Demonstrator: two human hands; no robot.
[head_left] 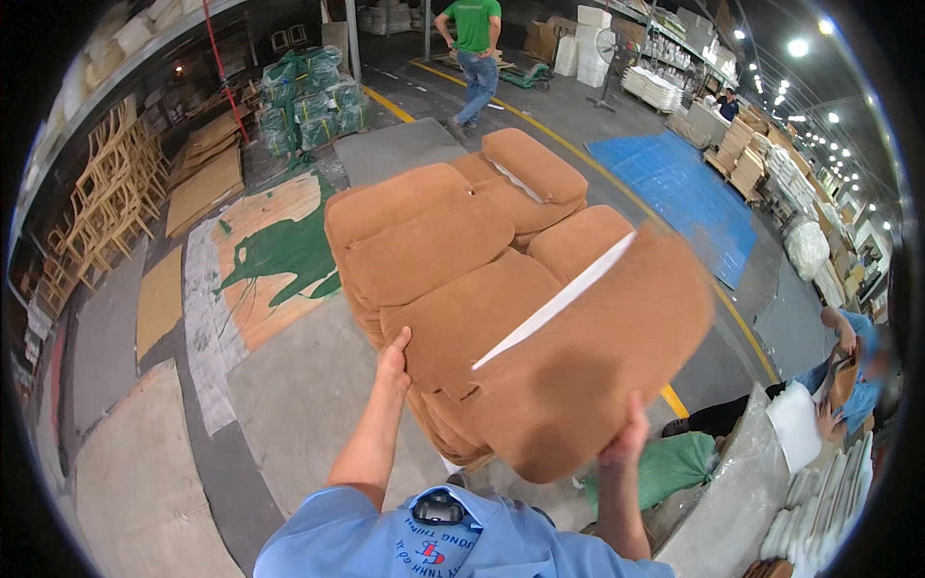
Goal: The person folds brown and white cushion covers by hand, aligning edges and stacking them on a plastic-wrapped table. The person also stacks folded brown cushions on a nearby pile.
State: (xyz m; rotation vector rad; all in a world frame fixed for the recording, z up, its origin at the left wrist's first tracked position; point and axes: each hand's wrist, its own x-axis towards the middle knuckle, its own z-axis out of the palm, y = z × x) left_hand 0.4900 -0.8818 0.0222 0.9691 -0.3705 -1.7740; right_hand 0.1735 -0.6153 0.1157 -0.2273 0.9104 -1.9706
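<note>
A brown fabric cushion is tilted over the front right of a stack of similar cushions. Along its upper left side a long white strip shows. My right hand grips this cushion's near right edge, its fingers partly hidden and slightly blurred. At the stack's near left, my left hand holds the edge of another brown cushion, thumb up, the other fingers mostly hidden. Farther back on the stack lie a wide cushion and a smaller cushion with a white slit.
Grey boards and a green-stained panel cover the floor at left, near stacked wooden chair frames. Wrapped bundles and a person in green are beyond. A blue sheet lies right; another person works at far right.
</note>
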